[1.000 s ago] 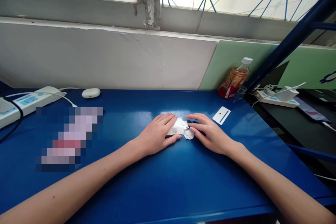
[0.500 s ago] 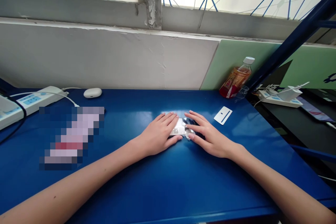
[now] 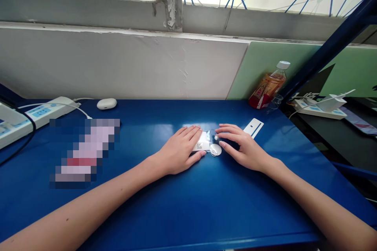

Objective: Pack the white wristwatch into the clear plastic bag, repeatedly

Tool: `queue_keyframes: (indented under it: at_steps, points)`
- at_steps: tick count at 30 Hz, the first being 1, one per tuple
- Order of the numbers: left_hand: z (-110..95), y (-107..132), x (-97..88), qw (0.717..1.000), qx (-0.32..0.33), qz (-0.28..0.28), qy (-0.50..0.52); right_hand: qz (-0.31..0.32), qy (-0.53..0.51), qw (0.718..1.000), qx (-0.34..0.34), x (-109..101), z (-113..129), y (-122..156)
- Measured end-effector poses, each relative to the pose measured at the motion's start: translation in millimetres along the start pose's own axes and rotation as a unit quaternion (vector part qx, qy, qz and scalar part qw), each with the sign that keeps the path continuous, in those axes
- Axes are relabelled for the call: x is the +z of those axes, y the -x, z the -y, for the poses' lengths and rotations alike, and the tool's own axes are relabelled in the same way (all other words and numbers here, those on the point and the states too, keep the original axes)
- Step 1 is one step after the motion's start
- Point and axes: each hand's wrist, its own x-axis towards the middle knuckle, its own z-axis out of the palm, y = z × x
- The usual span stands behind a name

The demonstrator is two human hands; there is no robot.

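Note:
My left hand (image 3: 184,149) lies flat on the left part of a small clear plastic packet (image 3: 207,137) with a white card-like piece inside, fingers stretched out. Part of the packet is hidden under that hand. At the packet's near right corner is a round white disc (image 3: 216,150); whether it is inside the plastic I cannot tell. My right hand (image 3: 240,145) is just right of the packet, its fingers apart and slightly curled. Those fingertips are close to the packet's right edge, and nothing shows in the hand. Behind it, a white card (image 3: 253,127) with a dark stripe is partly covered.
On the blue desk (image 3: 182,211), a pixelated phone-like shape (image 3: 91,149) lies left, by a power strip (image 3: 41,111) with cables. A white earbud case (image 3: 107,104) sits at the back. A drink bottle (image 3: 266,88) leans at the back right, near a blue post (image 3: 326,55).
My right hand has moved slightly right, off the packet's right end, uncovering the round disc. It now overlaps the white card's lower part. My left hand stays put.

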Motion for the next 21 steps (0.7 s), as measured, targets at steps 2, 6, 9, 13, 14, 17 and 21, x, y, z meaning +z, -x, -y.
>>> queue_keyframes:
  at_steps: [2,6,9,13,14,17,21]
  points:
    - [0,0,0.0,1.000,0.001,-0.004,0.002,0.018,-0.010,1.000,-0.010,0,4,0]
    - [-1,-1,0.0,1.000,-0.002,0.003,-0.007,0.052,-0.009,0.998,-0.035,1,7,1]
    - [-2,-1,-0.3,1.000,0.000,0.006,-0.014,0.058,0.010,0.997,-0.050,1,8,1]
    - [-2,-2,-0.6,1.000,0.002,0.001,-0.018,0.063,0.038,0.996,-0.054,2,11,0]
    - [-2,-2,-0.5,1.000,0.002,-0.002,-0.016,0.062,0.045,0.996,-0.054,3,12,0]
    - [-2,-1,0.3,1.000,0.004,-0.013,-0.005,0.050,0.061,0.995,-0.057,4,14,0]
    - [-2,-1,1.1,1.000,0.005,-0.019,0.000,0.043,0.058,0.996,-0.060,8,16,0]
